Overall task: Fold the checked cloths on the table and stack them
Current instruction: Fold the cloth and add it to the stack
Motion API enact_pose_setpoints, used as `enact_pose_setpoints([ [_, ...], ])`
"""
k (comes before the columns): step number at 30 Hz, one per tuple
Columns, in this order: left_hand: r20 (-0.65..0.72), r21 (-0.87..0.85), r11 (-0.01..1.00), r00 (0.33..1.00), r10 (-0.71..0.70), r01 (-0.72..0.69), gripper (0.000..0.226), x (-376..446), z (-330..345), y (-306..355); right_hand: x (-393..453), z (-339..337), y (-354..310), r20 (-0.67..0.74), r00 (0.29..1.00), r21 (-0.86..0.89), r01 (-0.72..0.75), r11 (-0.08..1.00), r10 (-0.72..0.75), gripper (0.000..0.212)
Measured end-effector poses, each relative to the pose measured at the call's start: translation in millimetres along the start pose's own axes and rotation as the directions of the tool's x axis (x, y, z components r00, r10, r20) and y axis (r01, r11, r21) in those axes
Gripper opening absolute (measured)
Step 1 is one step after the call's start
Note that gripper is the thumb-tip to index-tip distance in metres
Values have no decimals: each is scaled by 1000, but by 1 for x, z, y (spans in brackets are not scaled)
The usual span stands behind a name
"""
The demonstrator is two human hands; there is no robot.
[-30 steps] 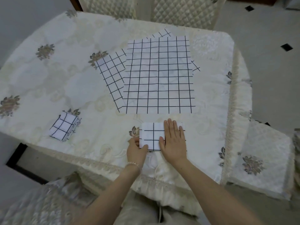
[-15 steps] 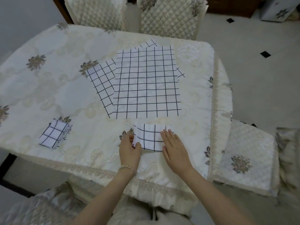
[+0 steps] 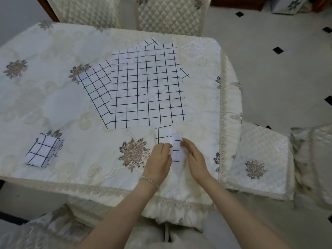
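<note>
Both forearms enter from the near edge and converge on a small folded white cloth with a black grid (image 3: 168,141), near-right part of the table, just near of the flat pile.

Left hand (image 3: 159,160): back of hand up, beaded bracelet (image 3: 150,180) at the wrist, fingers curled, pinching the cloth's left edge. Part of the cloth is raised off the table between the two hands; this area is motion-blurred, so the fold line is unclear.

Right hand (image 3: 195,157): turned on edge, fingers straight and together, pointing far-left, touching the cloth's right side. Not curled round it.

Unfolded checked cloths (image 3: 147,88): flat overlapping pile at table centre, top one square to the view, corners of others poking out left, far and right.

Stack of folded checked cloths (image 3: 44,152): near-left of the table, well apart from both hands.

Table covered by a cream embroidered tablecloth with floral motifs and lace trim (image 3: 53,97). Quilted cream chair backs (image 3: 168,13) at the far side; a quilted cushioned seat (image 3: 258,162) to the right of the table.
</note>
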State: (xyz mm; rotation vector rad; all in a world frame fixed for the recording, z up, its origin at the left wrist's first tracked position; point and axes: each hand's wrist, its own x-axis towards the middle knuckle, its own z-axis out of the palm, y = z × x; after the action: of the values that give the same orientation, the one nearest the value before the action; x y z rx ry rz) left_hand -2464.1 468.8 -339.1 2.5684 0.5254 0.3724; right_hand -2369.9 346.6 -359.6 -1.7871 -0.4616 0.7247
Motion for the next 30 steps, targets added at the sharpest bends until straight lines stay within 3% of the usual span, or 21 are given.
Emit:
enact_pose_setpoints([
  [6, 88, 27, 999, 996, 22, -25, 28, 1, 22, 0, 4, 3, -7, -35, 997, -69, -65, 995, 63, 42],
  [10, 142, 18, 1000, 990, 16, -19, 30, -1, 29, -1, 9, 6, -6, -106, 983, 23, -148, 989, 150, 41],
  [14, 186, 9, 1000, 982, -17, 16, 7, -4, 33, -4, 11, 6, -8, -111, 975, 65, -185, 981, 191, 39],
  [17, 223, -37, 999, 975, 9, -1, 8, -8, 33, -3, 10, 4, -10, -99, 993, -265, -88, 960, 64, 42],
  [20, 235, -146, 989, 971, 42, -7, 14, -15, 27, -6, 12, 15, -15, 46, 984, -564, 166, 809, -170, 48],
  [22, 244, -269, 956, 969, -48, 115, 20, -20, 20, -6, 19, 27, -12, 141, 965, -669, 256, 698, -220, 57],
  [24, 258, -438, 849, 946, -194, 294, 35, -24, 12, -5, 28, 32, -1, 166, 968, -744, 248, 620, -188, 64],
  [26, 274, -510, 770, 921, -278, 384, 47, -26, 6, -9, 34, 31, 13, 166, 970, -788, 237, 568, -175, 62],
  [28, 228, -413, 851, 941, -249, 325, 47, -23, 0, -16, 34, 30, 21, 176, 968, -808, 246, 535, -179, 56],
  [30, 139, -157, 981, 986, -96, 117, 46, -12, -1, -27, 35, 30, 24, 176, 969, -816, 244, 525, -176, 54],
])
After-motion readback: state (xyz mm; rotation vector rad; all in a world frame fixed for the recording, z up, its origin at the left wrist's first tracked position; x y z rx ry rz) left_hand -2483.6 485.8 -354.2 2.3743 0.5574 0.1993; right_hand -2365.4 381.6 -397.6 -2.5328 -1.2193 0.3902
